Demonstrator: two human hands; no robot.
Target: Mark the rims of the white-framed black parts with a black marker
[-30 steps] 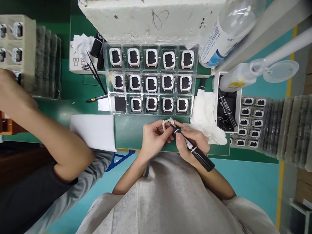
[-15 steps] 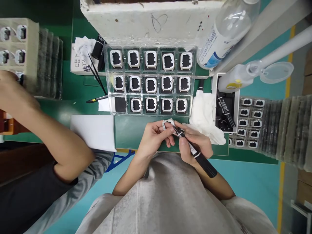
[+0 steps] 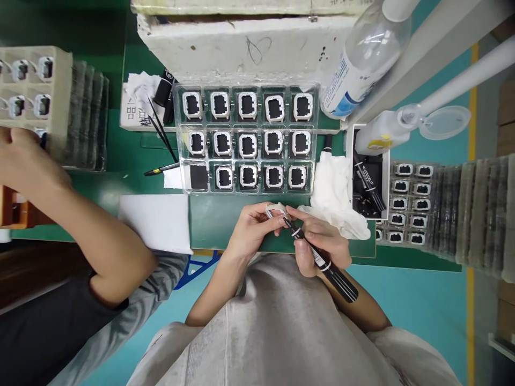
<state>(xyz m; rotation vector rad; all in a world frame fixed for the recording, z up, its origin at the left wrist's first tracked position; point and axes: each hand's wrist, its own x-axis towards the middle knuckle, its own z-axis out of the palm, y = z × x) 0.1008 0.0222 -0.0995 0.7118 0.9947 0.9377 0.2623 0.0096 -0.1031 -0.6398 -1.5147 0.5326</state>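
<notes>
Between its thumb and fingers my left hand (image 3: 251,228) grips a small white watch-case frame (image 3: 276,208), held above the table's front edge. My right hand (image 3: 324,241) is closed around a black marker pen (image 3: 322,258), whose tip points up and left to the frame. Whether the tip touches the frame I cannot make out. Just beyond my hands lies a clear plastic tray (image 3: 180,177) with similar white frames in its pockets. Its front left pocket (image 3: 198,176) holds no frame.
A white cloth (image 3: 332,185) lies right of the tray, beside a box of markers (image 3: 387,195). Bottles (image 3: 350,80) stand behind. Tweezers (image 3: 163,134) and a white foam sheet (image 3: 155,220) lie left. A co-worker's arm (image 3: 100,230) reaches in at left; stacked trays (image 3: 442,209) stand right.
The view has shifted slightly, so the table items sit a little lower. The frame has tilted in my left fingers, and the marker still points at it.
</notes>
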